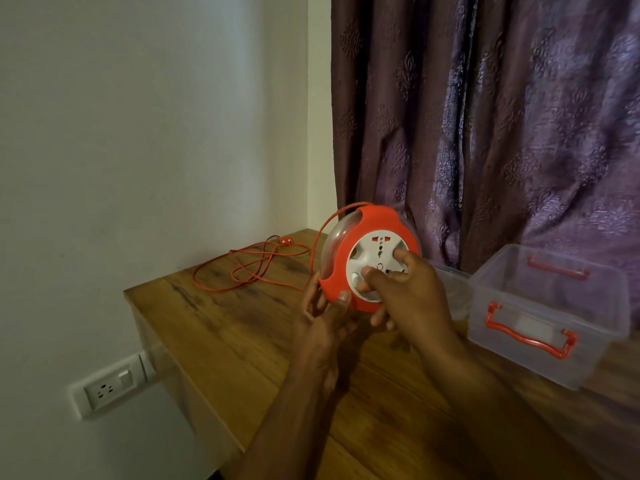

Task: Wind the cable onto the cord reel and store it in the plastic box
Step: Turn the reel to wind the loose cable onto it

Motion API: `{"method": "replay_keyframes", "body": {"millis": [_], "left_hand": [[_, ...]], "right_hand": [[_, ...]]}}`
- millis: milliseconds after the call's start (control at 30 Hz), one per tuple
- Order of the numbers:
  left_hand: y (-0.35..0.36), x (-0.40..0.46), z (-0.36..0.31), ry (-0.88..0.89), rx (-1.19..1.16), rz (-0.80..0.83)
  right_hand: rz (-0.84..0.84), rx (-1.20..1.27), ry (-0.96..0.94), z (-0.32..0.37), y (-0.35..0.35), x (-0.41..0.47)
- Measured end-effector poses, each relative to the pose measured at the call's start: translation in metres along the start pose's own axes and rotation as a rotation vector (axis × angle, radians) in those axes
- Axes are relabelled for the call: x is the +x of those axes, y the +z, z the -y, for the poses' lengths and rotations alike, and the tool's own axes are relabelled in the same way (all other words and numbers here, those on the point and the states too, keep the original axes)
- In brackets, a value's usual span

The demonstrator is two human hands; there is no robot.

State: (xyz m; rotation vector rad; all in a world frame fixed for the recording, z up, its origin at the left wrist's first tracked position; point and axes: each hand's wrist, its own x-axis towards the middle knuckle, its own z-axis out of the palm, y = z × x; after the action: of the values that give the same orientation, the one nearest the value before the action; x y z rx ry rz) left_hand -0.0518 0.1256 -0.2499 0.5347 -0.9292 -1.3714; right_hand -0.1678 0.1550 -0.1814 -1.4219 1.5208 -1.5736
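A round red cord reel (374, 223) with a white socket face and clear sides is held upright above the wooden table (242, 334). My left hand (325, 317) grips its lower left rim from below. My right hand (408, 289) lies on the white face, fingers pressed on the centre disc. A thin red cable (249, 268) runs from the top of the reel down to loose loops at the table's far left, ending in a red plug (286, 240). The clear plastic box (547, 313) with red handles stands open on the right.
Behind the reel, a clear lid or second container (453, 289) lies next to the box. A purple patterned curtain (485, 116) hangs behind the table. A white wall socket with a switch (110, 386) sits low on the left wall, below the table's left edge.
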Motion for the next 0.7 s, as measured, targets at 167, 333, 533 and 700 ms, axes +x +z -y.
{"method": "replay_keyframes", "body": {"millis": [167, 333, 533, 700], "left_hand": [[0.001, 0.001, -0.004, -0.005, -0.031, -0.028], [0.001, 0.001, -0.006, -0.042, -0.036, -0.067], [0.003, -0.001, -0.007, -0.066, -0.018, -0.060], [0.005, -0.001, -0.007, -0.085, -0.021, -0.058]], "right_hand": [[-0.057, -0.321, -0.181, 0.003, -0.008, 0.000], [-0.013, -0.789, -0.508, 0.007, -0.016, -0.002], [0.097, -1.042, -0.515, -0.001, -0.015, -0.001], [0.047, -1.045, -0.508, -0.006, -0.014, -0.001]]}}
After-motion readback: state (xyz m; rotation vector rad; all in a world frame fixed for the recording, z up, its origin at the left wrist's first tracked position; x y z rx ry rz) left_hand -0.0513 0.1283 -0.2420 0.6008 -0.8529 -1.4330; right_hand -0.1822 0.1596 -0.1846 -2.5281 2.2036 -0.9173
